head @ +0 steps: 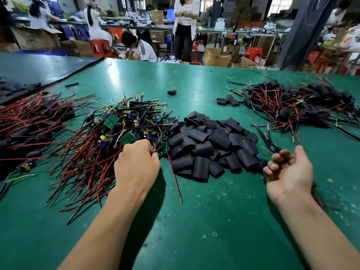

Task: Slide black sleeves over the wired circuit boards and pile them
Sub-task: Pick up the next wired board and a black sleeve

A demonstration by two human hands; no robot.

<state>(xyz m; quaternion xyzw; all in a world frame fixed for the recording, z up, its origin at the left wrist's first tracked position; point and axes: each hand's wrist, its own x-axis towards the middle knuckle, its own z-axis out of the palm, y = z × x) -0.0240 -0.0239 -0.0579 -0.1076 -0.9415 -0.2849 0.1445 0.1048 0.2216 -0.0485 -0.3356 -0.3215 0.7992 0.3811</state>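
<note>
A heap of bare green circuit boards [111,121] with red, black and yellow wires lies left of centre. My left hand [136,162] reaches into its near edge, fingers curled round a wired board [163,149]. A pile of short black sleeves [206,147] sits in the middle of the green table [194,221]. My right hand [288,170], palm up at the right, has its fingers curled round a sleeved board [262,164] whose wires trail up and away. Sleeved boards are piled at the far right [303,106].
More wired, sleeved bundles [23,121] lie along the left edge. Loose sleeves [228,100] and one stray sleeve [172,92] sit further back. Beyond the far table edge are people, cardboard boxes and red stools [101,47].
</note>
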